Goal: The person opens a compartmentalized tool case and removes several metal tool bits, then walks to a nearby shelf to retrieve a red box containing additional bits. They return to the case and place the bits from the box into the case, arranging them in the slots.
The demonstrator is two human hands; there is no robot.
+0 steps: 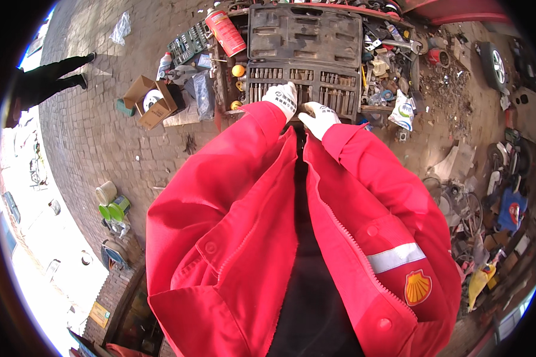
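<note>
An open dark bit-set case [362, 89] lies in front of me, its scuffed lid [304, 35] folded back away from me. Rows of metal bits [339, 95] fill its compartments, some looking rusty. My left hand [281, 99], in a white printed glove, is over the middle of the case with its fingers curled in among the bits. Beside it, my right hand [320, 119], gloved alike, is at the near edge of the case, thumb and fingers bent together. What either hand holds, if anything, is hidden.
Loose tools and parts [390, 65] crowd the bench right of the case. At its left are a red spray can [225, 33] and a green socket set [188, 43]. A cardboard box [155, 102] sits further left. A wheel [494, 66] stands at far right; another person's legs [59, 74] show at left.
</note>
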